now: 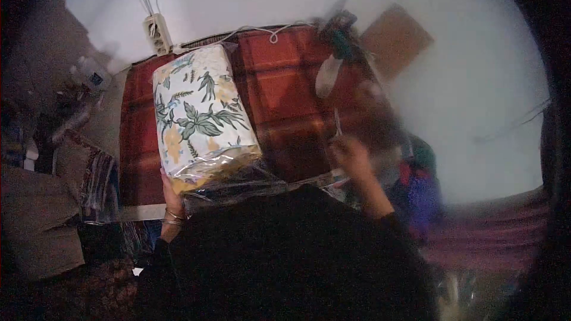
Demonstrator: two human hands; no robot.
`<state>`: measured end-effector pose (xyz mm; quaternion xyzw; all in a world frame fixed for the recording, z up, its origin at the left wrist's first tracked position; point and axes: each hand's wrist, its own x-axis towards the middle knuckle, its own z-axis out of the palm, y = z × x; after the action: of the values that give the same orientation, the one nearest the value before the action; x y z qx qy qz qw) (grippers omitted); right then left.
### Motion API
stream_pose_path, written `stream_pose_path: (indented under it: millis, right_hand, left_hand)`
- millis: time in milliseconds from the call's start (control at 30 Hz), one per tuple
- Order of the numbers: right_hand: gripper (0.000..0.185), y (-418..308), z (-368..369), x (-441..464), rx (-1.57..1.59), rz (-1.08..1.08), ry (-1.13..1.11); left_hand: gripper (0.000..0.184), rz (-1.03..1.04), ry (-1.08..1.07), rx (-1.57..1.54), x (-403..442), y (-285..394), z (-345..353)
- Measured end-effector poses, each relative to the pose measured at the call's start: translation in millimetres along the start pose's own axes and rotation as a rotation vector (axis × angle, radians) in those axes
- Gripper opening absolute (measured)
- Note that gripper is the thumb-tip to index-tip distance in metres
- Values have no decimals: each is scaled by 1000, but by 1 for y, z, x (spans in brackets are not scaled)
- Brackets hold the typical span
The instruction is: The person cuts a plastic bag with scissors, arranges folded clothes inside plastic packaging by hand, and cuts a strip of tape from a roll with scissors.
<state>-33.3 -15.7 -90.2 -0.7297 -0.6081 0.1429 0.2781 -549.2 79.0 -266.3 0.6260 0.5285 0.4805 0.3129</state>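
Observation:
A package of white fabric [199, 107] printed with green leaves and yellow flowers lies in clear plastic on a red checked cloth [276, 89]. My left hand [172, 199], with bangles at the wrist, supports the near left corner of the package; its fingers are mostly hidden beneath or behind it. To the right of the package, my right hand [351, 156] is over the cloth, blurred, its fingers drawn together. A thin pale strip [338, 122] rises from near those fingers. Whether they grip it is unclear.
A power strip [157, 34] with cables stands at the back edge of the cloth. Near the back right are a dark green object [340, 38], a white oval item [328, 76] and brown cardboard [395, 41]. Folded striped textiles [100, 187] sit at the left.

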Motion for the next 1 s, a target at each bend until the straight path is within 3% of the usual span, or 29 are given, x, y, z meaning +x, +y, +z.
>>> stream_pose_path:
  millis: [33,100,167,267,300,367,433,500,567,633,700,733,800,833,900,933,1000]
  right_hand:
    - [29,19,-12,18,-54,243,43]
    - [40,82,-28,46,-91,145,294]
    - [51,119,-37,70,-213,113,458]
    - [56,177,-33,121,-263,56,321]
    - [57,187,-31,136,-277,36,272]
    - [54,187,-26,156,-465,498,38]
    - [54,164,-32,146,-418,456,98]
    - [53,136,-30,125,-370,411,163]
    - [48,125,-21,96,-181,83,417]
    - [38,94,-32,60,180,109,231]
    - [27,14,-37,29,418,269,123]
    - [23,-15,-35,20,474,165,97]
    - [20,-72,-30,7,693,45,-7]
    - [20,-96,-25,4,853,28,-88]
    - [22,-123,-2,4,1048,-69,-278]
    - [26,-131,7,8,1041,-221,-370]
    - [33,-144,24,8,937,-464,-379]
  left_hand:
    - [61,43,-42,-16,0,-3,-6]
    - [61,92,-78,-34,5,10,-8]
    - [57,-412,-105,-770,17,54,-8]
    - [51,-416,33,-711,35,63,-22]
    - [46,-360,146,-543,40,89,-25]
    - [45,-263,238,-447,47,126,-37]
    - [43,-164,329,-352,53,160,-45]
    - [40,-53,353,-568,58,195,-47]
    - [36,-41,340,-579,56,227,-42]
    - [33,-34,328,-594,51,252,-26]
    - [26,-16,28,-366,49,272,-8]
    - [22,49,-107,-215,43,303,6]
    - [35,-35,-453,-273,35,332,33]
    - [50,84,-532,-148,32,336,45]
    - [72,273,-503,-85,28,340,64]
    - [62,425,-362,5,26,343,69]
    - [42,331,-331,-175,21,351,71]
